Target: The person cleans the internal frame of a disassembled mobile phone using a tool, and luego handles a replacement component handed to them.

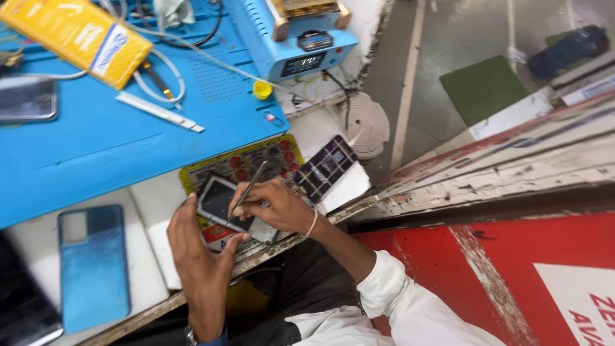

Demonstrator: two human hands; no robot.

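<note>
Phone screen module [218,202], small and dark, sits at the bench's front edge, pinched at its edges by the left hand [202,250]. Right hand [272,205] grips thin metal tweezers [248,187], their tip on the glass. Work looks mid-way; the blue phone back [94,263] lies apart beside the blue mat [115,141].

Grey concrete floor [448,38] upper right of frame, pale painted line running down it. Green mat [483,86] lying on floor. Worn white table [359,19] left, edge chipped. Red painted panel [442,269] lower right. Even daylight.
</note>
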